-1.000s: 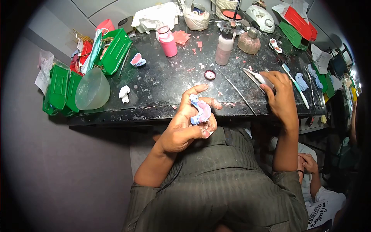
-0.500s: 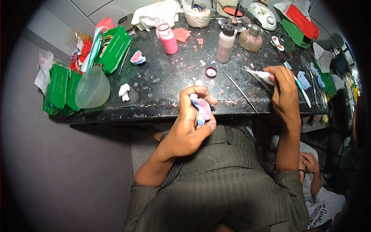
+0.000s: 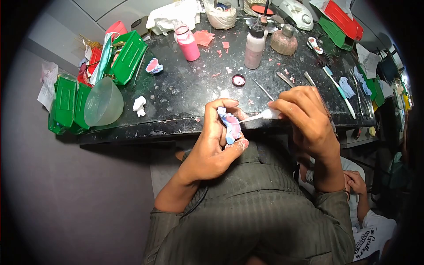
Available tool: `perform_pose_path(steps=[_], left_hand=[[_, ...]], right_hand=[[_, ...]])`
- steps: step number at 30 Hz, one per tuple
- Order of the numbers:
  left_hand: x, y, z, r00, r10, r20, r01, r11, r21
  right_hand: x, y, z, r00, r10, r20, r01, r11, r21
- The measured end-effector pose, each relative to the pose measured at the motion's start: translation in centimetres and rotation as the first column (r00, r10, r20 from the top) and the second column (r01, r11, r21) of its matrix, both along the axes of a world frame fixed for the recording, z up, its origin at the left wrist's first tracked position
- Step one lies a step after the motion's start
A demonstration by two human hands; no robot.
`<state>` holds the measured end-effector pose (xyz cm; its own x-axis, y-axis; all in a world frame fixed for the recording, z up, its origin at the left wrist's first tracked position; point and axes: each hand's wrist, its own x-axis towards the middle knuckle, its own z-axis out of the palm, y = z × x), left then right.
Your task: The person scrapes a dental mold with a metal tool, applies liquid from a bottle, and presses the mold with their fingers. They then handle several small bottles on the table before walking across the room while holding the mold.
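My left hand (image 3: 215, 148) grips a small dental model (image 3: 231, 126), blue and white around the edge with pink inside, over the front edge of the bench. In my right hand (image 3: 307, 119) is a white squeeze bottle (image 3: 268, 114) with a thin nozzle, its body largely hidden by my fingers. The nozzle points left, its tip close to the pink part of the model. Beyond my hands, a thin metal tool (image 3: 261, 87) and a small round cap (image 3: 238, 80) with pink inside lie on the bench.
The dark bench (image 3: 176, 95) carries a pink powder bottle (image 3: 187, 43), a black-capped bottle (image 3: 255, 49), another dental model (image 3: 154, 66) and a toothbrush (image 3: 340, 90). Green bins (image 3: 128, 57) and a translucent bowl (image 3: 104, 103) stand left. Another person's hand (image 3: 355, 181) is at lower right.
My right hand has moved left and towards me, bringing the white squeeze bottle from the tools on the right to the dental model. My left hand stays about the same.
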<state>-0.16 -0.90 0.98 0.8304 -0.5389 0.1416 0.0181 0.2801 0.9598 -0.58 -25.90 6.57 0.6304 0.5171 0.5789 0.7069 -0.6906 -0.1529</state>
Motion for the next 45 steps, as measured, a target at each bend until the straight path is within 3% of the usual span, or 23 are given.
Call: perform_pose_path(steps=[5, 7, 10, 13, 15, 20, 23, 27, 33, 35, 38, 43, 45], left_hand=[[-0.2, -0.1, 0.6, 0.994, 0.0, -0.109, -0.004, 0.999, -0.04], [-0.2, 0.0, 1.2, 0.969, -0.063, -0.239, 0.044, 0.995, -0.087], [0.1, 0.1, 0.9, 0.959, -0.116, -0.258, 0.071, 0.981, -0.179], [0.7, 0.6, 0.8, 0.958, -0.148, -0.247, 0.102, 0.976, -0.19], [0.7, 0.6, 0.8, 0.955, -0.169, -0.245, 0.112, 0.966, -0.232], [0.8, 0.5, 1.0, 0.936, -0.232, -0.264, 0.137, 0.932, -0.336], [0.8, 0.5, 1.2, 0.903, -0.265, -0.339, 0.15, 0.932, -0.33], [1.0, 0.7, 1.0, 0.814, -0.396, -0.424, 0.216, 0.886, -0.411], [1.0, 1.0, 0.5, 0.805, -0.381, -0.455, 0.2, 0.896, -0.396], [1.3, 1.1, 0.2, 0.807, -0.459, -0.372, 0.288, 0.855, -0.431], [1.3, 0.6, 0.3, 0.82, -0.439, -0.368, 0.204, 0.824, -0.529], [1.4, 0.5, 0.0, 0.894, -0.351, -0.278, 0.201, 0.869, -0.452], [1.2, 0.3, -0.5, 0.912, -0.339, -0.23, 0.194, 0.851, -0.488]], right_hand=[[0.2, 0.0, 0.0, 1.0, -0.004, 0.016, 0.004, 1.0, 0.011], [0.3, 0.0, 0.0, 1.0, -0.001, 0.017, 0.001, 1.0, 0.02], [0.6, -0.3, -0.2, 1.0, -0.011, 0.024, 0.009, 0.998, 0.066], [1.9, -2.1, -1.5, 0.99, -0.139, -0.008, 0.139, 0.978, 0.155], [2.9, -3.6, -2.8, 0.931, -0.357, -0.079, 0.364, 0.925, 0.11], [2.4, -3.9, -3.6, 0.883, -0.464, -0.063, 0.464, 0.886, -0.027], [0.7, -1.5, -0.6, 0.987, -0.154, -0.047, 0.153, 0.988, -0.025], [-0.6, 0.6, 0.4, 0.975, 0.184, -0.124, -0.187, 0.982, -0.018], [-0.4, 1.4, -0.7, 0.96, 0.263, -0.099, -0.266, 0.964, -0.02], [-0.8, 1.6, -0.6, 0.954, 0.272, -0.129, -0.274, 0.962, 0.006], [-1.2, 1.8, -0.8, 0.956, 0.254, -0.148, -0.257, 0.967, 0.002], [-1.6, 2.1, -1.4, 0.927, 0.316, -0.202, -0.288, 0.945, 0.156], [-1.3, 2.1, -1.0, 0.961, 0.215, -0.176, -0.201, 0.975, 0.095]])
